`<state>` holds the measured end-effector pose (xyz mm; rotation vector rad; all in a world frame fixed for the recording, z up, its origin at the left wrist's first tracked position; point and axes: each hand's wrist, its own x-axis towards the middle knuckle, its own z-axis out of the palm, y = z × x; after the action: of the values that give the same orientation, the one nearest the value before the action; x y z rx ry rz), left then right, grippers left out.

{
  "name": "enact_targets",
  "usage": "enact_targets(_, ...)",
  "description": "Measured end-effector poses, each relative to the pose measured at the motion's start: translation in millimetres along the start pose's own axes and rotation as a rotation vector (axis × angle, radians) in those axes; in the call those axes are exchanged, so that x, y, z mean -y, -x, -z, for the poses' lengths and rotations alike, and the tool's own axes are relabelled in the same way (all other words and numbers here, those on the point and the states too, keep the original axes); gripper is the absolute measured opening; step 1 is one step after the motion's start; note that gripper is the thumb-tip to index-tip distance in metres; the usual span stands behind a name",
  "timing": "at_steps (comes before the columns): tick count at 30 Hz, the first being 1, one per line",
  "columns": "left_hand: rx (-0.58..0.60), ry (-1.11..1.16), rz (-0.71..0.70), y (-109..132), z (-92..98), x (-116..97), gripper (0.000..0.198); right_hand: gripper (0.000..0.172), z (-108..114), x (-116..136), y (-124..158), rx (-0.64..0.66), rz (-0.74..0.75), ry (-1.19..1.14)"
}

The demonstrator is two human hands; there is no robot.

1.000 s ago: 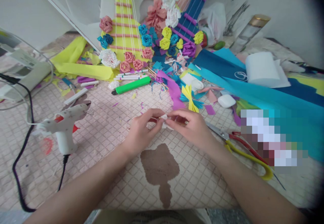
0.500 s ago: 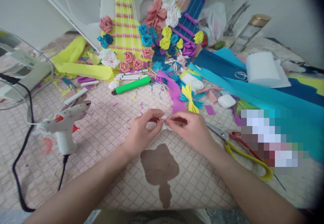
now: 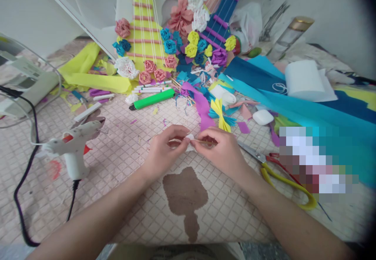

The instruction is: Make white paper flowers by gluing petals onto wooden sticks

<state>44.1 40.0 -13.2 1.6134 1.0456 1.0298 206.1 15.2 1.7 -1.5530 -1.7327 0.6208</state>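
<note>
My left hand (image 3: 164, 150) pinches a small piece of white paper (image 3: 190, 137) between thumb and fingertips. My right hand (image 3: 227, 148) is closed on a thin wooden stick (image 3: 207, 142) whose tip meets the paper. The fingertips of both hands almost touch and partly hide the paper. Just beyond the hands lie a purple paper strip (image 3: 202, 109) and a yellow pleated paper bow (image 3: 220, 115). Scissors (image 3: 264, 160) with yellow and red handles rest right of my right hand.
A white glue gun (image 3: 75, 150) with a black cord stands at left. Paper guitars, one yellow (image 3: 143, 36) and one blue (image 3: 219, 28), decorated with paper flowers, lean at the back. A green marker (image 3: 154, 99), paper scraps and a white roll (image 3: 304, 81) lie on the table.
The fingers have shifted slightly around the white paper, and more of the paper and the stick shows between them. Everything else on the table stays in place.
</note>
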Motion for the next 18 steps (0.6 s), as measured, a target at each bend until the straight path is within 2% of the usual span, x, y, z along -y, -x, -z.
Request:
enact_targets(6,-0.026,-0.005,-0.028,0.4,-0.5,-0.1,0.011,0.016,3.2,-1.7,-3.2,0.097,-0.031,-0.119)
enact_targets(10,-0.026,-0.016,-0.007,0.4,-1.0,-1.7,0.011,0.016,3.6,-1.8,-4.1,0.142,-0.056,-0.108)
enact_targets(13,-0.002,0.037,0.022,0.1,-1.0,-2.3,0.014,0.014,3.8,-1.3,-4.0,0.114,-0.059,-0.110)
enact_targets(18,0.056,0.100,0.068,0.2,-0.5,-0.4,0.031,0.009,5.4,-1.5,-4.1,0.030,-0.063,-0.108)
